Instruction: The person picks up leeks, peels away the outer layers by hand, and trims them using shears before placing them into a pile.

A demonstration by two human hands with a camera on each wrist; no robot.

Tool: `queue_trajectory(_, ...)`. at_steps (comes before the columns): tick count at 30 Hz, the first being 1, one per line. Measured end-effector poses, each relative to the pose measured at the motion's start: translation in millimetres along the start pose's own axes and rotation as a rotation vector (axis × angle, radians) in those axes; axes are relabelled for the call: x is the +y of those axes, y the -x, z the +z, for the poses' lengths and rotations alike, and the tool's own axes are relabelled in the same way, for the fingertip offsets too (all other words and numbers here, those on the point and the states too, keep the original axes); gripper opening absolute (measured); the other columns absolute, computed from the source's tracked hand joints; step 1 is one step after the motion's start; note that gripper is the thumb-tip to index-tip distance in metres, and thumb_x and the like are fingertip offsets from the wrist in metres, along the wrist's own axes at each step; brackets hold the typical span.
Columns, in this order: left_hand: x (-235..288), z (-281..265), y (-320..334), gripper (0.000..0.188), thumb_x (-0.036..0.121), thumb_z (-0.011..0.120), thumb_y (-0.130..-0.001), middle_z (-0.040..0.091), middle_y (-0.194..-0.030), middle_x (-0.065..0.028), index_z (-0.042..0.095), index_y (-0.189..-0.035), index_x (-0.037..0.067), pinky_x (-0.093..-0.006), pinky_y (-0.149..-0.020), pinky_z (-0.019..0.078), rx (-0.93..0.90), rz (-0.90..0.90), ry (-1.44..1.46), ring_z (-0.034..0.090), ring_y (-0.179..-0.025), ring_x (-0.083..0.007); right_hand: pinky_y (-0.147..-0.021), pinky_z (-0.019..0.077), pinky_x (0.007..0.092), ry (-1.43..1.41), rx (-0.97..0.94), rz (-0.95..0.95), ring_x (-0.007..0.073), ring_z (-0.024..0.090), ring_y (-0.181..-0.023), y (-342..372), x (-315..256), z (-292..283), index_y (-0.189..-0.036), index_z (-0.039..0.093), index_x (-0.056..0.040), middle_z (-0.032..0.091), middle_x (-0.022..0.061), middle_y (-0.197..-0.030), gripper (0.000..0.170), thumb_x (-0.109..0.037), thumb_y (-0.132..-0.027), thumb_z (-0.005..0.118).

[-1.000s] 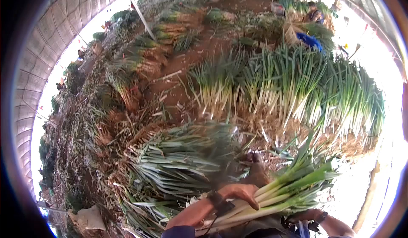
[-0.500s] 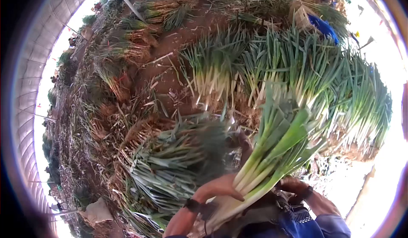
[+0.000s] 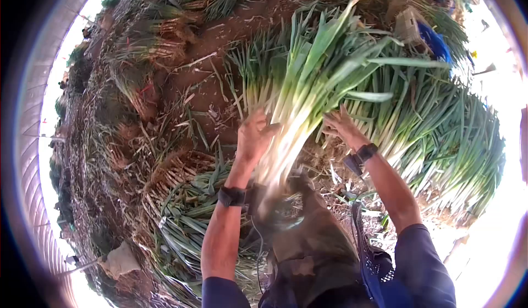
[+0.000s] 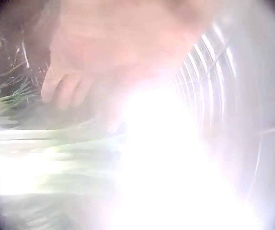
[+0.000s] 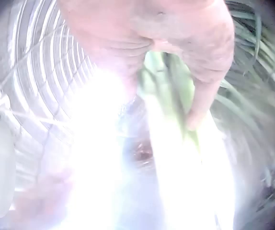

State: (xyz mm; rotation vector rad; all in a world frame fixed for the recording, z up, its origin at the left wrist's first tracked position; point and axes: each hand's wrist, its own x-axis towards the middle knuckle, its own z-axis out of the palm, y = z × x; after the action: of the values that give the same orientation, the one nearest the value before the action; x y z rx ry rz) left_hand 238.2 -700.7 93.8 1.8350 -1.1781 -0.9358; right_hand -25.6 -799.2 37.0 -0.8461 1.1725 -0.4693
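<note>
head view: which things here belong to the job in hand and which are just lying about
Belong to the job:
left hand and right hand, at either side of the bundle
bundle of green onions
probably the upright onion row and the onion pile

Apparently just lying about:
pale crate with blue material
pale sack
scattered plant scraps

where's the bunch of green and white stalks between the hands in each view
Head: bunch in the upper middle, leaves fanning upward.
Left wrist: bunch at lower left, running sideways, washed out.
Right wrist: bunch right of centre, running downward, overexposed.
Shared landmark: ribbed wall, left in head and right wrist, right in left wrist.
</note>
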Motion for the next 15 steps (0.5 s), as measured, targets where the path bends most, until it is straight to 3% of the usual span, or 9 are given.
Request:
queue_trajectory(1,-7,-5,7,0.072,0.025,0.082,-0.089,0.065,-0.134,-0.0278,0.050,-0.147,-0.003,-0.0446,-0.099,0.0583,0.012,-0.016,-0.002,0.068,-0.118,-0.0347,-0.110,0.0529,0.0506,0.120,-0.003,0.005,0.0433,0.052,-0.137,-20,20,-1,-0.165,-0.008,-0.0099,0.015,0.0285,-0.168,0.109,-0.035,-0.097,0.073)
queue_trajectory(3,-23,-14,39,0.070,0.022,0.079,-0.093,0.066,-0.135,-0.0235,0.047,-0.149,-0.006,-0.0422,-0.101,0.0576,-0.204,-0.194,0.127,0.067,-0.122,-0.0309,-0.105,0.0558,0.0553,0.301,-0.078,-0.078,0.0415,0.059,-0.129,-37,93,-6,-0.166,-0.002,-0.0112,0.037,0.0287,-0.159,0.106,-0.040,-0.096,0.072)
queue_trajectory(5,-68,-2,97,0.059,0.021,0.078,-0.094,0.071,-0.130,-0.0161,0.057,-0.143,-0.003,-0.0387,-0.101,0.0565,-0.143,-0.177,-0.064,0.069,-0.118,-0.0229,-0.107,0.0532,0.0479,0.717,-0.314,0.196,0.0386,0.055,-0.136,45,40,31,-0.165,0.013,-0.0035,0.041,0.0291,-0.158,0.098,-0.047,-0.097,0.069)
queue_trajectory(6,-149,23,139,0.058,0.024,0.080,-0.091,0.072,-0.128,-0.0149,0.060,-0.139,-0.003,-0.0382,-0.101,0.0563,-0.078,-0.198,0.174,0.069,-0.117,-0.0218,-0.101,0.0555,0.0426,0.826,-0.273,0.099,0.0340,0.064,-0.125,23,158,-10,-0.161,0.029,-0.0012,0.051,0.0269,-0.152,0.087,-0.047,-0.097,0.068)
queue_trajectory(7,-152,20,214,0.045,0.034,0.066,-0.097,0.068,-0.128,-0.0238,0.067,-0.130,0.003,-0.0453,-0.099,0.0523,-0.219,-0.261,-0.200,0.066,-0.119,-0.0382,-0.096,0.0554,0.0412,1.181,-0.460,0.118,0.0320,0.071,-0.105,30,267,-53,-0.151,0.046,-0.0004,0.059,0.0240,-0.142,0.069,-0.040,-0.099,0.067)
queue_trajectory(8,-162,26,257,0.046,0.036,0.065,-0.097,0.068,-0.129,-0.0232,0.067,-0.131,0.005,-0.0465,-0.099,0.0522,-0.226,-0.415,-0.163,0.066,-0.118,-0.0397,-0.083,0.0551,0.0446,0.816,-0.521,-0.444,0.0318,0.069,-0.081,63,301,-83,-0.127,0.063,0.0007,0.071,0.0203,-0.113,0.045,-0.036,-0.101,0.063)
queue_trajectory(9,-177,33,300,0.047,0.038,0.063,-0.096,0.067,-0.131,-0.0226,0.067,-0.132,0.008,-0.0476,-0.099,0.0520,-0.210,-0.583,-0.120,0.065,-0.117,-0.0412,-0.097,0.0537,0.0399,0.840,-0.667,0.172,0.0247,0.068,-0.110,84,298,-96,-0.130,0.066,0.0019,0.073,0.0155,-0.121,0.042,-0.029,-0.105,0.054)
queue_trajectory(10,-211,49,354,0.048,0.040,0.066,-0.093,0.070,-0.126,-0.0210,0.068,-0.131,0.010,-0.0481,-0.095,0.0533,-0.170,-0.641,-0.142,0.067,-0.114,-0.0403,-0.080,0.0560,0.0331,0.862,-0.609,0.038,0.0174,0.068,-0.090,124,254,-87,-0.118,0.071,0.0002,0.074,0.0099,-0.104,0.030,-0.023,-0.103,0.060)
queue_trajectory(15,-256,85,532,0.057,0.034,0.077,-0.087,0.076,-0.112,-0.0176,0.067,-0.133,0.002,-0.0401,-0.088,0.0580,-0.004,-1.095,-0.153,0.073,-0.099,-0.0310,-0.077,0.0558,0.0326,0.989,-0.560,0.202,0.0174,0.068,-0.086,115,270,-103,-0.116,0.071,-0.0001,0.074,0.0089,-0.099,0.029,-0.023,-0.102,0.061)
